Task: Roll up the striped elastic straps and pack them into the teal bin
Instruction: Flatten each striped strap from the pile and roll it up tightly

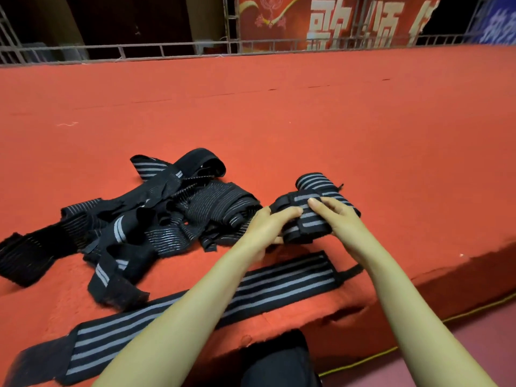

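Note:
Both hands hold a rolled black strap with grey stripes just above the red carpeted platform. My left hand grips its left end, and my right hand presses on its top and right side. A second rolled strap lies right behind it. One long strap lies flat and unrolled under my forearms. A tangled heap of loose straps sits to the left. No teal bin is in view.
The platform's front edge runs diagonally at the lower right, with a maroon floor below. A metal railing and a red banner stand at the back. A dark clothed knee shows at the bottom.

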